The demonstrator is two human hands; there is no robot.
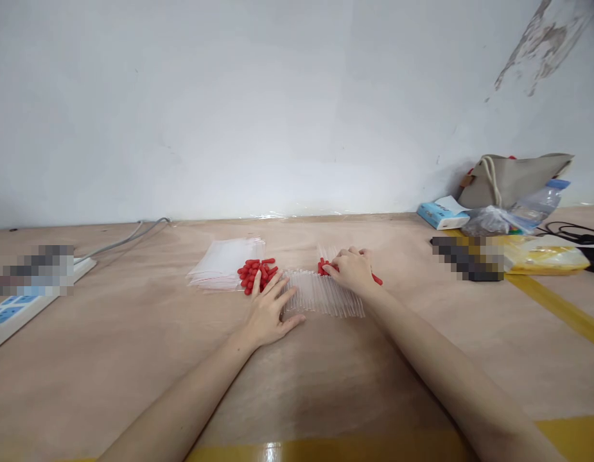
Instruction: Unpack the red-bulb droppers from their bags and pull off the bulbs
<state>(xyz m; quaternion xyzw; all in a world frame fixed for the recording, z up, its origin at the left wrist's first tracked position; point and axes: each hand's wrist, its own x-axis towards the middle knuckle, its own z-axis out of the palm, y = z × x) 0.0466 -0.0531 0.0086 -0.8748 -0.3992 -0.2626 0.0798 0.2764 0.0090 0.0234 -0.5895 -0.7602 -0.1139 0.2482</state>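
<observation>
A row of thin clear tubes (pixel 323 295) lies side by side on the wooden table. At its left end rests my left hand (pixel 269 311), fingers spread, the fingertips next to a pile of small red rubber bulbs (pixel 251 274). My right hand (pixel 353 273) curls over the far side of the row, beside a few red bulbs (pixel 320 265) lined up with more clear tubes (pixel 327 251). Its fingers are bent together and hide what they grip. Another red bulb (pixel 377 280) shows just right of that hand. Clear zip bags (pixel 222 262) are stacked behind the pile.
On the left stands a power strip (pixel 24 308) with a grey cable (pixel 128 240). A tissue pack (pixel 441 214), a grey bag (pixel 523 179), a plastic bottle (pixel 542 200) and a yellow packet (pixel 547 256) crowd the right. Yellow tape (pixel 557 311) crosses the table; a wall is behind.
</observation>
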